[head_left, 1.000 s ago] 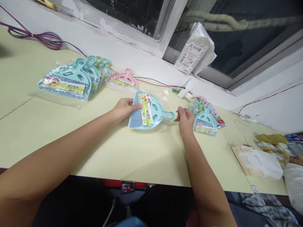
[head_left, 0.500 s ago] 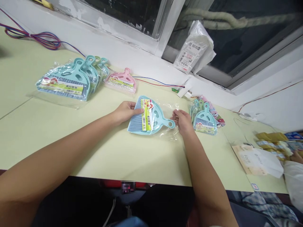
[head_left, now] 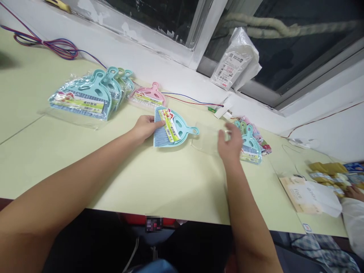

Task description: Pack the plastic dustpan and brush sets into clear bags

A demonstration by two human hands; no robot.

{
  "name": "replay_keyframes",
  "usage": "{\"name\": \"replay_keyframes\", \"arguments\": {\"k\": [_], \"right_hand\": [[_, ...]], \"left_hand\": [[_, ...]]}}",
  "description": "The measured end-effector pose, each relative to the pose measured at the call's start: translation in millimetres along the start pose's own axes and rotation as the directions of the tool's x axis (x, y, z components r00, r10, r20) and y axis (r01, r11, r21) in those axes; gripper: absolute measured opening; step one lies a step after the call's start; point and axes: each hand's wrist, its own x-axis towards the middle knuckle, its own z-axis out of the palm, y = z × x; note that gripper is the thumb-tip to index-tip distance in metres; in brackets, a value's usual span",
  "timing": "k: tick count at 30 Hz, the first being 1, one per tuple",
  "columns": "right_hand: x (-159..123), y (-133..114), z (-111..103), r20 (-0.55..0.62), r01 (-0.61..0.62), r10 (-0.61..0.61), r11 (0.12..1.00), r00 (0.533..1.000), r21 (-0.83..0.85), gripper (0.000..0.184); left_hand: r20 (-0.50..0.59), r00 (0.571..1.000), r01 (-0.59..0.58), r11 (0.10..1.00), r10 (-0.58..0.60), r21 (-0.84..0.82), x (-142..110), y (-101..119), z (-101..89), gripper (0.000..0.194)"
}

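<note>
My left hand (head_left: 145, 128) is closed on the wide end of a light-blue dustpan and brush set (head_left: 178, 131), its thumb over the printed label (head_left: 170, 125). The set is tilted above the table, handle pointing right. A clear plastic bag (head_left: 206, 138) lies just past the handle, apart from it or barely touching. My right hand (head_left: 231, 143), somewhat blurred, pinches the bag's far end between thumb and fingers. Right behind that hand stand more small dustpan sets (head_left: 250, 146), partly hidden by it.
Bagged blue dustpan sets (head_left: 81, 96) are stacked at the left, beside a pink set (head_left: 149, 94). Cables (head_left: 61, 47) run along the wall. A white plastic package (head_left: 231, 62) leans at the window. At the right are a tissue pack (head_left: 309, 195) and another person's hand (head_left: 354, 192).
My right hand has moved right with the clear bag, which has come off the dustpan set. My left hand has shifted the set slightly left and up.
</note>
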Motion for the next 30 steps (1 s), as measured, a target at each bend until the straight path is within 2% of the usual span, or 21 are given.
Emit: {"name": "replay_keyframes", "arguments": {"k": [2,4,7,10,13,17,21,24,26,30], "right_hand": [[-13.6,-22.1,16.6,0.245,0.096,-0.121,0.989,0.962,0.111,0.049],[-23.3,-36.4,30.0,0.346,0.123,-0.183,0.974,0.920,0.188,0.052],[-27.6,-42.5,36.2,0.393,0.094,-0.209,0.952,0.895,0.293,0.046],[-24.7,-40.1,30.6,0.419,0.032,-0.189,0.934,0.888,0.356,0.040],[-22.7,-38.5,24.9,0.490,-0.033,-0.160,0.932,0.857,0.361,0.040],[-22.8,-38.3,23.9,0.541,-0.087,-0.149,0.919,0.827,0.385,0.040],[-22.7,-37.0,24.6,0.544,-0.056,-0.187,0.916,0.818,0.398,0.038],[-22.7,-37.1,23.7,0.551,-0.038,-0.203,0.918,0.809,0.394,0.037],[-23.2,-38.9,23.2,0.553,-0.031,-0.200,0.924,0.809,0.380,0.036],[-25.3,-44.0,24.1,0.552,0.000,-0.210,0.935,0.807,0.356,0.036]], "left_hand": [[0.001,1.000,0.002,1.000,-0.002,-0.009,-0.4,0.7,0.0,0.048],[0.028,1.000,0.007,1.000,-0.007,-0.023,-0.9,1.3,0.2,0.049],[0.124,0.992,0.021,0.999,-0.015,-0.046,-1.8,1.2,0.5,0.054],[0.228,0.973,0.043,0.997,-0.026,-0.070,-2.8,0.0,0.4,0.056],[0.271,0.962,0.065,0.996,-0.048,-0.054,-2.3,-1.0,-0.5,0.054],[0.213,0.974,0.078,0.997,-0.079,0.012,2.3,-0.8,-2.2,0.041],[0.088,0.995,0.033,0.995,-0.041,0.095,7.6,2.1,-3.5,0.027],[0.027,1.000,0.009,0.997,-0.011,0.079,8.7,4.4,-3.5,0.026],[0.011,1.000,0.006,0.994,-0.008,0.109,7.5,4.2,-2.8,0.039],[0.050,0.995,-0.094,0.916,0.082,0.389,2.6,-0.9,-0.2,0.099]]}}
